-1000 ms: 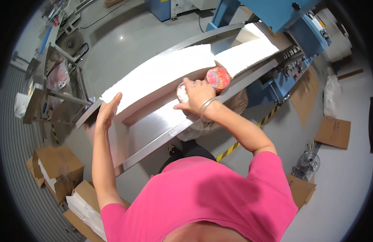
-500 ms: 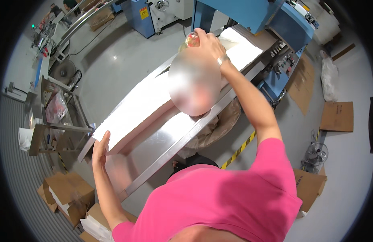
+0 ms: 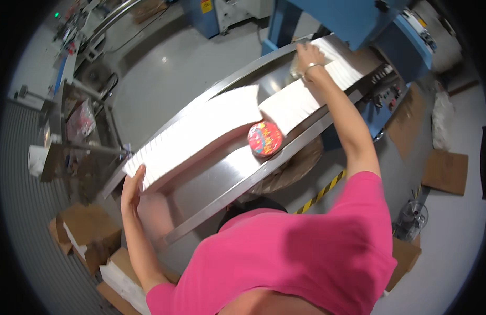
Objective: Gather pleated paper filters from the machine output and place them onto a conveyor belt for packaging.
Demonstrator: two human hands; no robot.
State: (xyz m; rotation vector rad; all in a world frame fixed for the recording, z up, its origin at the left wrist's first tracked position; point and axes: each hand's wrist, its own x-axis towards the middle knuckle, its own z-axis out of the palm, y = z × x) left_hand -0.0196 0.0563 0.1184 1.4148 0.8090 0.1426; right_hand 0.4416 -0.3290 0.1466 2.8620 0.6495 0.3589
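Note:
A long row of thin white sheets [image 3: 201,126] stands packed on edge in a sloping metal trough [image 3: 195,189]. My left hand [image 3: 131,190] holds its lower left end, thumb up along the side. Farther right, a shorter row of white sheets [image 3: 295,105] lies apart from the long one, with a gap between. At the near side of this gap sits a round tub-like thing with a bright red printed top [image 3: 265,139]. My right hand [image 3: 310,56], a band at its wrist, curls over a pale rounded object [image 3: 295,67] beside the shorter row; most of that object is hidden.
A blue machine [image 3: 337,21] stands at the trough's upper right end. A metal shelf rack [image 3: 69,142] is at the left. Open cardboard boxes [image 3: 93,226] stand at the lower left, and a wire fan [image 3: 412,215] at the right.
My right hand has moved right and farther along the trough, away from the long row. A gap now shows between the two rows. My left hand stays at the lower left end.

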